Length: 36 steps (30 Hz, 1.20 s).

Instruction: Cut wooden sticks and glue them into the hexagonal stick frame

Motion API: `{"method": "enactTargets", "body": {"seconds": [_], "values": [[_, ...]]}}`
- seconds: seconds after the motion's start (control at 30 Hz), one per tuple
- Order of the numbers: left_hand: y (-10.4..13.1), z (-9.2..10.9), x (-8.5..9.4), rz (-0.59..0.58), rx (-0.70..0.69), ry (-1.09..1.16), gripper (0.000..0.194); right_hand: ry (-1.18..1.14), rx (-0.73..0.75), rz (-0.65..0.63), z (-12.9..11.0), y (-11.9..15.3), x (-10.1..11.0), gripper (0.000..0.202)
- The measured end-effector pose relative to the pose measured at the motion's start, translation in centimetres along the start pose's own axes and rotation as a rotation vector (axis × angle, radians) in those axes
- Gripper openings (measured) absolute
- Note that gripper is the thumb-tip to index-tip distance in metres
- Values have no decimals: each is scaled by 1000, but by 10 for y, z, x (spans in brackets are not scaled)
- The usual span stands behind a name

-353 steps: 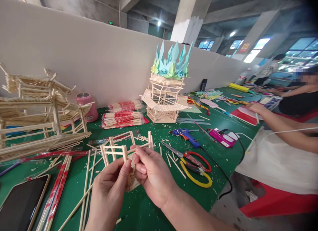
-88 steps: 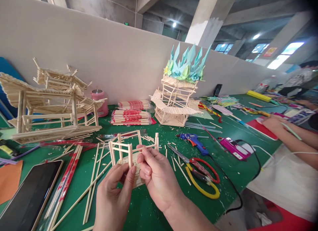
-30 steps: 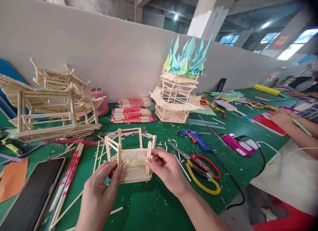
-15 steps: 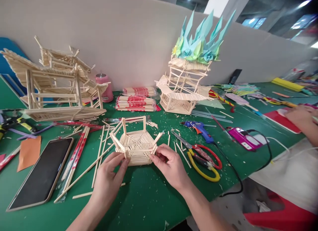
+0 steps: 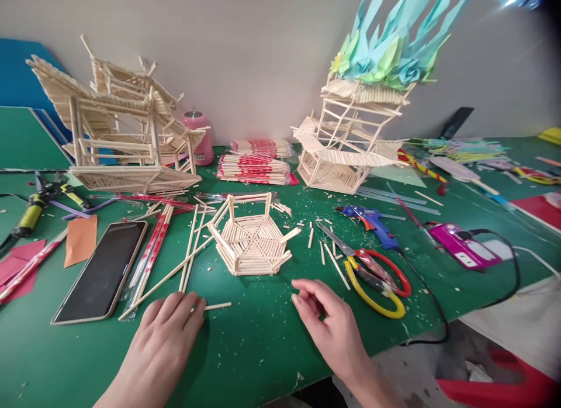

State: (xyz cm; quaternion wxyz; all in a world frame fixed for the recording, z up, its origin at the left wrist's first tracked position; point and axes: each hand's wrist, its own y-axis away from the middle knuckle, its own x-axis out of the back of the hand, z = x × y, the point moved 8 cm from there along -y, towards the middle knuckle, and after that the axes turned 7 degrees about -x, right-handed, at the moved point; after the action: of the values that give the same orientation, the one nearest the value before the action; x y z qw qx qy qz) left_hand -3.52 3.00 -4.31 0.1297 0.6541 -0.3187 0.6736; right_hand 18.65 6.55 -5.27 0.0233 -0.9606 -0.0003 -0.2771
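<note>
A six-sided frame of wooden sticks (image 5: pixel 254 239) rests on the green table with a ribbed floor, low walls and several upright posts; neither hand touches it. Palm down in front of its left side, my left hand (image 5: pixel 164 338) has its fingers closed over a thin wooden stick (image 5: pixel 218 306). The stick's right end pokes out past the fingertips, while the rest is covered. My right hand (image 5: pixel 328 320) hovers near the frame's front right corner, fingers loosely curled and thumb slightly apart, with nothing visible in it.
Scissors (image 5: pixel 372 273), a blue glue gun (image 5: pixel 370 224) and a purple device (image 5: pixel 464 244) lie to the right. A phone (image 5: pixel 100 273) and bagged sticks (image 5: pixel 151 256) are leftward. Larger stick models (image 5: pixel 131 139) and a paper-topped one (image 5: pixel 346 156) stand behind, with stick packs (image 5: pixel 253 169).
Both hands have let go of the frame, which stays on the table. My left hand has moved left onto the loose stick; my right has drawn back. The view has turned leftward.
</note>
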Motion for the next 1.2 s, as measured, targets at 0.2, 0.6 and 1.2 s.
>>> {"method": "enactTargets", "body": {"seconds": [0.2,0.6,1.2], "values": [[-5,11,-2,-41,-93,-129,31,35,101,-23,-4,14,-9,13],[-46,20,43,206,35,527,20,-237,142,-66,-53,4,-6,20],[-57,-7,65,364,21,321,14,-359,19,228,-30,-19,15,15]]}}
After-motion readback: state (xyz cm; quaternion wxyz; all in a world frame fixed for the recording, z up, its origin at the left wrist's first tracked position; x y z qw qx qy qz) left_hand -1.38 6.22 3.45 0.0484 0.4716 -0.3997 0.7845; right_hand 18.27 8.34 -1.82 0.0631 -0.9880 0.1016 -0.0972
